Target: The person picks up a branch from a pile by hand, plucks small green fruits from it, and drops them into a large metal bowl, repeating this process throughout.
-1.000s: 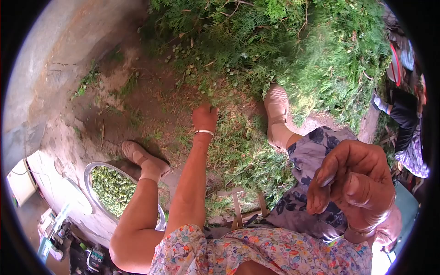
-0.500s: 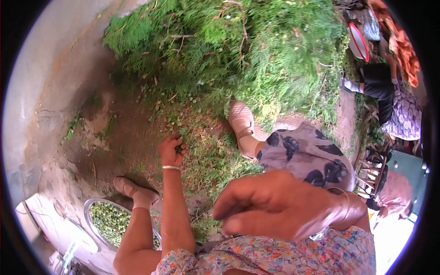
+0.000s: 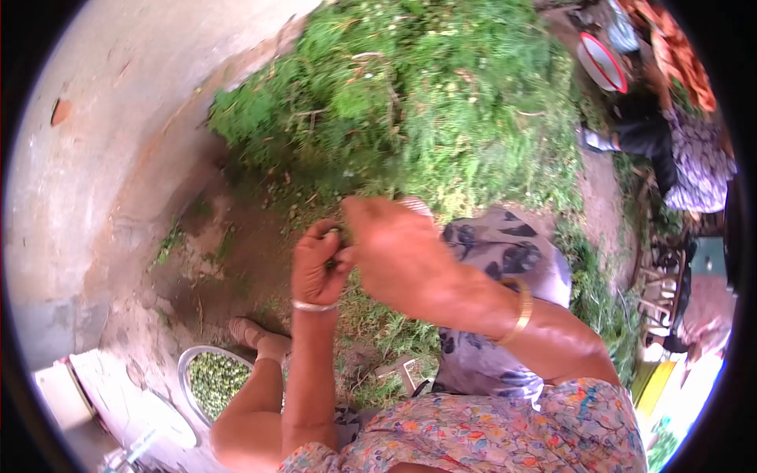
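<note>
My left hand (image 3: 319, 264), with a pale bangle at the wrist, is curled closed in front of me. Small green pieces (image 3: 334, 232) show between its thumb and fingers; their kind is too small to tell. Close beside it on the right, my right hand (image 3: 398, 248) wears a gold bangle and is blurred, its fingers bunched together near the left fingertips. What it pinches, if anything, is hidden. Beyond both hands lies a large heap of feathery green conifer branches (image 3: 465, 102). A round metal-rimmed tray (image 3: 183, 378) full of small green pieces sits at lower left by my leg.
A concrete wall (image 3: 142, 102) rises at the left. Branch scraps litter the soil between my feet. Another person in a purple patterned top (image 3: 698, 169) sits at the right, near a red-rimmed white basin (image 3: 601, 63). A wooden chair frame (image 3: 658, 296) stands at the right.
My right hand has swung up and forward from near my lap to beside my left hand. The left hand has come slightly right. The camera view has shifted.
</note>
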`<state>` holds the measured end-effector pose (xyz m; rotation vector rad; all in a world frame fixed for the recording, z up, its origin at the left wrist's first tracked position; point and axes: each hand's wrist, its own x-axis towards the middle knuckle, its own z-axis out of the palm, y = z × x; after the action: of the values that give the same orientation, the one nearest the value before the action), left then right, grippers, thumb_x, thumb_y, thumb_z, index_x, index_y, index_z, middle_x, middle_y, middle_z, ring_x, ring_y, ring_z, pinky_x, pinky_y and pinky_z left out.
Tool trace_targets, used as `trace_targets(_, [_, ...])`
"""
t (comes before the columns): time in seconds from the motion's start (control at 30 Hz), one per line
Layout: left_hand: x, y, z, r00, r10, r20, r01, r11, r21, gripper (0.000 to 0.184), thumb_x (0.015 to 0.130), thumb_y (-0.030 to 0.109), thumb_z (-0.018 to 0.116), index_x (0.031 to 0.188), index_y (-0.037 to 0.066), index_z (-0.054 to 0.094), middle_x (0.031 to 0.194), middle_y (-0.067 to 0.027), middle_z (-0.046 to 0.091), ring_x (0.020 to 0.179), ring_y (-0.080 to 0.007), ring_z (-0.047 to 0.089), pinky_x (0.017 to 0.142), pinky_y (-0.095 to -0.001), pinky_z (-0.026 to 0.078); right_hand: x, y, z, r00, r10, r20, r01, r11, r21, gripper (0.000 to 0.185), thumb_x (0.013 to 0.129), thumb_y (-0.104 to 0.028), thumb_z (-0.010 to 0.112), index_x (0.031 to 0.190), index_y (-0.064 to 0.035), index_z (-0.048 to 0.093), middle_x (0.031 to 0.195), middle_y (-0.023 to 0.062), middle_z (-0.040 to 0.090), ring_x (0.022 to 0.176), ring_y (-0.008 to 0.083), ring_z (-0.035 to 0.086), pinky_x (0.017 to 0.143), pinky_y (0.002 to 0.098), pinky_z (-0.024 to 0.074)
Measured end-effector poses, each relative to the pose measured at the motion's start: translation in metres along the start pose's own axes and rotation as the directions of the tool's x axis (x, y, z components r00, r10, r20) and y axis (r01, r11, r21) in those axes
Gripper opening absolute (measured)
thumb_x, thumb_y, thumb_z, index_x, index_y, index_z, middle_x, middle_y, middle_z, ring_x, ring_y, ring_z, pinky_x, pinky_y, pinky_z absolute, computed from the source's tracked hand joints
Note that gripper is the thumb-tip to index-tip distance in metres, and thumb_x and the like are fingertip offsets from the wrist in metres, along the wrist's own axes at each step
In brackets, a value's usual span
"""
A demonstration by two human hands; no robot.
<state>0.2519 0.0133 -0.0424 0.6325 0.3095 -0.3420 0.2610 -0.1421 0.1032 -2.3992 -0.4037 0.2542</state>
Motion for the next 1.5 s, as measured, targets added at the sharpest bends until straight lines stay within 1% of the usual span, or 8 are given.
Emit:
trace_targets(0.3, [-0.05, 0.053, 0.063, 0.97, 0.127, -0.205, -0.074, 0.966, 0.248, 0.019, 0.081, 0.001, 0.06, 0.099, -0.001, 0.053, 0.081, -0.004, 0.059, 0.064, -0.0096, 0.054, 0.048, -0.0214, 0.043, 0.013, -0.025, 0.02, 0.985, -0.168, -0.046, 0.166, 0.985, -0.044, 0.02, 0.062, -0.01, 0.068, 0.08, -0.0011, 0.063, 0.077, 0.0189, 0.065, 0.075, 0.0346, 0.065, 0.063, 0.0435, 0.0512])
trace_targets(0.77, [-0.258, 0.232, -0.1, 0.824, 0.335, -0.456, -0.2, 0.926, 0.319, 0.02, 0.084, 0.009, 0.062, 0.101, 0.003, 0.054, 0.079, -0.0072, 0.056, 0.057, -0.0096, 0.049, 0.042, -0.0188, 0.036, 0.021, -0.004, 0.016, 0.946, -0.253, -0.203, 0.245, 0.967, -0.064, 0.006, 0.073, -0.004, 0.063, 0.077, 0.0, 0.06, 0.07, 0.0197, 0.061, 0.066, 0.0365, 0.06, 0.061, 0.041, 0.049])
trace_targets(1.0, [-0.38, 0.179, -0.253, 0.237, 0.645, -0.727, 0.402, 0.616, 0.678, 0.03, 0.079, 0.022, 0.071, 0.097, 0.0, 0.064, 0.077, -0.0023, 0.058, 0.072, -0.0128, 0.053, 0.067, -0.0316, 0.045, 0.012, -0.015, -0.007, 0.97, -0.165, -0.177, 0.19, 0.973, 0.134, 0.005, 0.075, -0.001, 0.058, 0.075, 0.0034, 0.059, 0.069, 0.0223, 0.06, 0.068, 0.0389, 0.061, 0.062, 0.0446, 0.0482])
trace_targets(1.1, [-0.363, 0.187, -0.237, 0.385, 0.541, -0.747, 0.671, 0.392, 0.63, 0.046, 0.076, 0.027, 0.074, 0.109, -0.003, 0.061, 0.093, -0.006, 0.064, 0.086, -0.017, 0.058, 0.074, -0.0327, 0.045, 0.007, -0.018, -0.014, 0.965, -0.18, -0.189, 0.21, 0.966, 0.152, 0.004, 0.075, 0.0, 0.057, 0.076, 0.0035, 0.059, 0.069, 0.0224, 0.06, 0.066, 0.039, 0.06, 0.061, 0.0444, 0.0474])
trace_targets(1.17, [-0.312, 0.193, -0.198, 0.442, 0.537, -0.719, 0.591, 0.429, 0.684, 0.05, 0.073, 0.025, 0.075, 0.107, -0.008, 0.06, 0.097, -0.0184, 0.064, 0.083, -0.023, 0.061, 0.076, -0.0338, 0.048, 0.001, -0.016, -0.015, 0.963, -0.2, -0.181, 0.227, 0.963, 0.143, 0.004, 0.075, 0.001, 0.056, 0.075, 0.0034, 0.059, 0.068, 0.0225, 0.059, 0.066, 0.0391, 0.06, 0.06, 0.0442, 0.047])
trace_targets(1.23, [-0.27, 0.211, -0.236, 0.76, 0.486, -0.431, 0.477, 0.033, 0.878, 0.055, 0.072, 0.024, 0.074, 0.113, -0.008, 0.057, 0.105, -0.0214, 0.063, 0.096, -0.0279, 0.061, 0.083, -0.0342, 0.047, -0.007, -0.011, -0.016, 0.962, -0.259, -0.084, 0.268, 0.955, 0.124, 0.006, 0.075, 0.0, 0.059, 0.077, 0.005, 0.059, 0.072, 0.0233, 0.06, 0.066, 0.0396, 0.059, 0.06, 0.0435, 0.0471])
trace_targets(1.4, [-0.116, 0.179, -0.141, 0.953, 0.143, -0.268, 0.304, -0.439, 0.846, 0.053, 0.069, 0.027, 0.072, 0.114, 0.001, 0.06, 0.116, -0.0223, 0.057, 0.11, -0.0373, 0.054, 0.096, -0.0392, 0.041, -0.022, 0.0, -0.032, 0.981, -0.185, 0.058, 0.181, 0.981, 0.065, 0.016, 0.072, -0.003, 0.066, 0.084, 0.0058, 0.06, 0.077, 0.0214, 0.062, 0.067, 0.0365, 0.062, 0.061, 0.0412, 0.0477])
trace_targets(1.5, [-0.038, 0.133, -0.168, 0.983, 0.153, -0.105, 0.157, -0.378, 0.912, 0.054, 0.07, 0.027, 0.071, 0.115, 0.002, 0.059, 0.121, -0.0224, 0.055, 0.114, -0.0376, 0.05, 0.098, -0.0403, 0.04, -0.022, 0.007, -0.042, 1.0, -0.021, 0.019, 0.019, 0.997, 0.076, 0.023, 0.069, -0.004, 0.07, 0.088, 0.0051, 0.061, 0.077, 0.0186, 0.063, 0.067, 0.0313, 0.063, 0.061, 0.0377, 0.0483])
